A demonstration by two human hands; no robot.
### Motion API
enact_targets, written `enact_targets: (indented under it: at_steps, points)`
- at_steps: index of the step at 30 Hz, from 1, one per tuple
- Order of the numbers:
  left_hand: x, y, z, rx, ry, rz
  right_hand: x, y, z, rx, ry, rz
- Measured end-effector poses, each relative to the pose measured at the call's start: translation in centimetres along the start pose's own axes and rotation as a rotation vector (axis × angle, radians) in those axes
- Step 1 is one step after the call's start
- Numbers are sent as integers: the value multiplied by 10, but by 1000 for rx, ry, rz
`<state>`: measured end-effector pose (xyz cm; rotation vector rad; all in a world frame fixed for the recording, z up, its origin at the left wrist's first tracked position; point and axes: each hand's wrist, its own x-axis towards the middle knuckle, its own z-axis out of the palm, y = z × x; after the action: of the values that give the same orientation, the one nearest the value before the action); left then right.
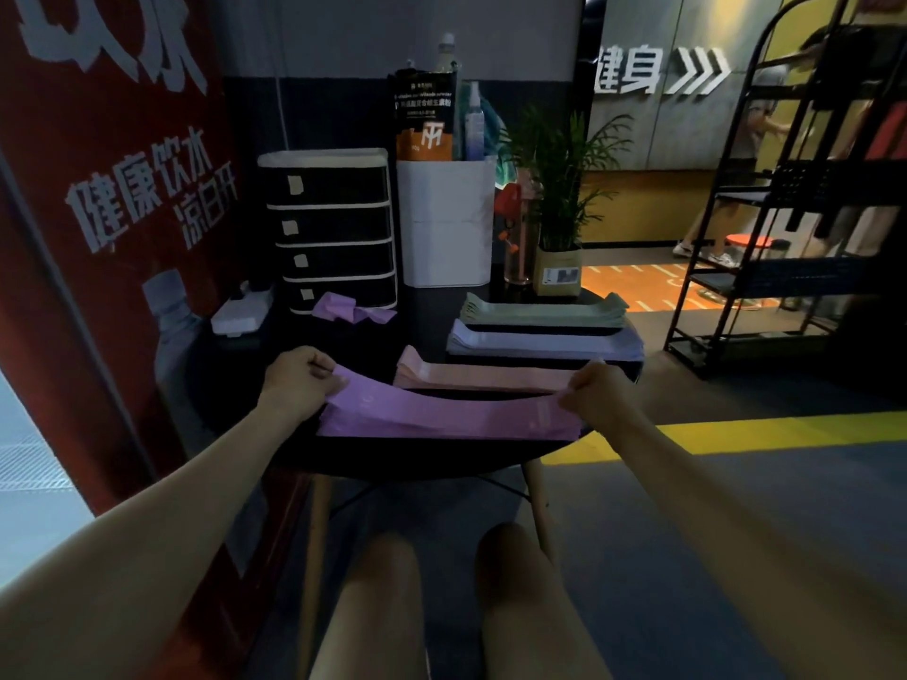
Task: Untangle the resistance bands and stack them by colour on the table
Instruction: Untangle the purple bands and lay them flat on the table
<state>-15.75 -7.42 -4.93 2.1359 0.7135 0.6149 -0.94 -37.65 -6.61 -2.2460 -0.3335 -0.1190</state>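
Purple band [441, 409] held flat between both hands, lying over purple stack [373, 427] at near table [392, 458] edge. Left hand [299, 377] fingers curl tight on one end; right hand [596, 392] fingers pinch other end. Beyond fingers: pink stack [471, 375], pale lilac stack [545, 343], green stack [545, 311], all neat. Far past left fingers: crumpled purple bands [351, 309] not yet sorted. Job looks nearly done.
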Motion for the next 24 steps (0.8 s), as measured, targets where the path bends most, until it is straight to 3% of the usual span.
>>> enact_targets:
  at_steps: [11, 18, 20, 24]
  points:
    - [-6, -23, 18, 2, 13, 22, -6, 18, 12, -152, 22, -117]
    - [-4, -34, 1, -102, -104, 129, -11, -4, 9, -351, 45, -246]
    - [-1, -36, -8, -135, -211, 155, -19, -24, 15, -310, -24, -384]
    - [1, -42, -12, -38, -462, 151, -35, -62, 54, -294, -384, -580]
